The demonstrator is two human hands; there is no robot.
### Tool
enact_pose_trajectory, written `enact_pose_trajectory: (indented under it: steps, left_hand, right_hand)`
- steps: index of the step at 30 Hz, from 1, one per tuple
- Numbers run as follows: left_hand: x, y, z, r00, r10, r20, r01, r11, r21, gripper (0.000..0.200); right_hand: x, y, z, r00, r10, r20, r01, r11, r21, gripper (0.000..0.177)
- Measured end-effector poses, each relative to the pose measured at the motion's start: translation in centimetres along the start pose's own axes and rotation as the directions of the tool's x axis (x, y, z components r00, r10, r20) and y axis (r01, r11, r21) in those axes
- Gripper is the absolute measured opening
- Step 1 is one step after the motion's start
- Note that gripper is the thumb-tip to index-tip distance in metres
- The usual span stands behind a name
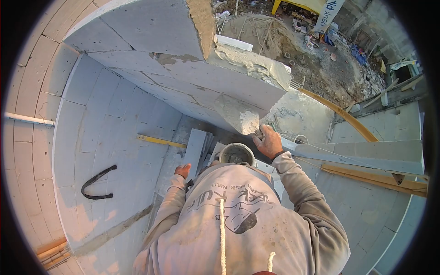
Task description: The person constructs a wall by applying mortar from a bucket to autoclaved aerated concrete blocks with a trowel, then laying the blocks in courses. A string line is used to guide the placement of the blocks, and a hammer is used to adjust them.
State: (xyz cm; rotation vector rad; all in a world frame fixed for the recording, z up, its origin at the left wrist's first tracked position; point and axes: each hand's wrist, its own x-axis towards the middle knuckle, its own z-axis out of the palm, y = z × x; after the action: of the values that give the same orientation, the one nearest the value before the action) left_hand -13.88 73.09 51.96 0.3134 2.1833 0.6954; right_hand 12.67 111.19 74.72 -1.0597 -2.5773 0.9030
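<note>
My right hand (269, 141) is closed round the handle of a trowel (229, 108). Its blade lies against the side of the block wall (192, 85), with a lump of wet mortar (250, 123) near the handle end. Fresh mortar (252, 62) lies along the wall's top. Below the trowel, in front of my body, stands a bucket (237, 153) with grey mortar inside. My left hand (183, 171) is low on the left, fingers loosely apart and apparently holding nothing. It is near some upright grey block pieces (196, 145).
A yellow level or bar (161, 140) leans on the left wall, where a black curved strap (97, 183) also shows. On the right are a block ledge (362, 156), a taut string and wooden planks (373, 178). Beyond the wall, the rubble-strewn ground (334, 73) lies far below.
</note>
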Motion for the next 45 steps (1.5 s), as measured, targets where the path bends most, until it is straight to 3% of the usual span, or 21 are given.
enact_pose_trajectory:
  steps: [1, 5, 8, 10, 11, 14, 16, 19, 22, 23, 25, 27, 29, 31, 32, 34, 39, 41, 43, 44, 45]
  left_hand:
    - [0.8, -0.6, 0.4, 0.997, 0.027, 0.066, -0.031, 0.997, 0.070, 0.047]
    - [1.0, 0.3, 2.5, 1.000, -0.010, 0.027, 0.009, 0.999, 0.041, 0.048]
    - [-0.5, 3.1, 2.8, 0.997, 0.056, 0.061, -0.057, 0.998, 0.007, 0.048]
    - [-1.4, 5.9, 2.3, 0.994, 0.044, 0.098, -0.059, 0.984, 0.166, 0.048]
    - [-1.9, 6.8, 2.0, 0.986, 0.121, 0.114, -0.148, 0.952, 0.269, 0.048]
    - [-3.4, 9.6, 1.2, 0.998, 0.024, 0.059, -0.036, 0.976, 0.214, 0.048]
    - [-2.6, 9.3, 1.4, 0.988, 0.020, 0.154, -0.061, 0.962, 0.265, 0.047]
    - [-1.3, 7.5, 2.4, 0.990, 0.104, 0.099, -0.132, 0.931, 0.339, 0.047]
    - [-1.4, 6.5, 2.4, 0.994, 0.095, 0.051, -0.105, 0.951, 0.290, 0.048]
    - [-1.1, 5.5, 2.6, 0.992, 0.115, 0.049, -0.125, 0.945, 0.302, 0.048]
    - [-1.2, 4.7, 2.4, 0.995, 0.089, 0.041, -0.096, 0.962, 0.256, 0.048]
    - [-1.7, 4.6, 2.1, 0.996, 0.083, 0.024, -0.086, 0.972, 0.217, 0.047]
    - [-1.8, 4.8, 1.5, 0.998, 0.061, 0.025, -0.065, 0.976, 0.206, 0.050]
    - [-0.5, 1.8, 2.7, 0.999, 0.012, 0.036, -0.018, 0.987, 0.158, 0.053]
    - [2.3, -2.4, 4.5, 0.988, 0.148, 0.050, -0.155, 0.952, 0.263, 0.056]
    - [1.3, -2.2, 3.9, 0.990, 0.124, 0.061, -0.134, 0.968, 0.211, 0.057]
    - [3.5, -3.9, 2.5, 0.996, 0.057, 0.070, -0.072, 0.971, 0.229, 0.056]
    - [4.2, -4.2, 1.2, 0.974, -0.091, 0.210, 0.117, 0.986, -0.115, 0.053]
    - [4.4, -2.7, 0.1, 0.986, -0.081, 0.148, 0.097, 0.990, -0.107, 0.048]
    - [4.7, -2.3, -0.5, 0.992, 0.099, 0.076, -0.109, 0.985, 0.131, 0.048]
    - [5.0, -1.8, -1.2, 0.955, 0.293, 0.044, -0.288, 0.884, 0.368, 0.048]
  right_hand:
    - [-0.7, 0.6, -0.3, 1.000, 0.001, -0.005, -0.001, 1.000, -0.002, 0.031]
    - [-2.5, 1.9, -1.7, 0.999, 0.023, 0.038, -0.020, 0.997, -0.077, 0.028]
    - [-2.7, 2.0, -2.3, 1.000, 0.007, 0.024, -0.004, 0.990, -0.141, 0.026]
    - [-2.6, 2.0, -2.1, 0.999, -0.034, 0.021, 0.037, 0.991, -0.132, 0.025]
    - [-2.3, 1.9, -1.8, 0.999, -0.043, 0.016, 0.045, 0.991, -0.124, 0.025]
    - [-1.5, 0.9, -0.8, 0.993, -0.058, 0.107, 0.068, 0.994, -0.091, 0.027]
    - [-0.3, -0.7, -0.6, 0.981, -0.085, 0.175, 0.094, 0.995, -0.041, 0.028]
    - [1.6, -5.3, -1.8, 0.956, -0.120, 0.268, 0.121, 0.993, 0.011, 0.033]
    - [4.1, -9.9, -3.1, 0.868, -0.215, 0.448, 0.169, 0.976, 0.140, 0.038]
    - [4.6, -11.2, -3.3, 0.865, -0.225, 0.449, 0.184, 0.974, 0.134, 0.038]
    - [5.6, -13.5, -3.5, 0.865, -0.371, 0.338, 0.271, 0.912, 0.307, 0.041]
    - [7.1, -14.4, -2.5, 0.869, -0.358, 0.343, 0.263, 0.919, 0.293, 0.042]
    - [8.3, -15.6, -1.8, 0.888, -0.383, 0.254, 0.319, 0.912, 0.260, 0.042]
    - [9.3, -17.2, -1.9, 0.881, -0.383, 0.276, 0.323, 0.916, 0.238, 0.041]
    - [9.8, -18.5, -2.5, 0.877, -0.377, 0.297, 0.307, 0.916, 0.258, 0.040]
    - [10.8, -21.0, -3.4, 0.877, -0.371, 0.306, 0.294, 0.917, 0.269, 0.039]
    - [12.4, -26.5, -5.0, 0.890, -0.414, 0.189, 0.279, 0.824, 0.492, 0.037]
    - [12.9, -27.5, -4.4, 0.906, -0.384, 0.177, 0.250, 0.824, 0.509, 0.037]
    - [12.9, -28.2, -3.5, 0.919, -0.354, 0.173, 0.218, 0.823, 0.524, 0.036]
    - [12.6, -28.5, -3.0, 0.929, -0.303, 0.213, 0.174, 0.864, 0.472, 0.036]
    - [12.5, -28.7, -2.6, 0.935, -0.253, 0.249, 0.133, 0.900, 0.415, 0.036]
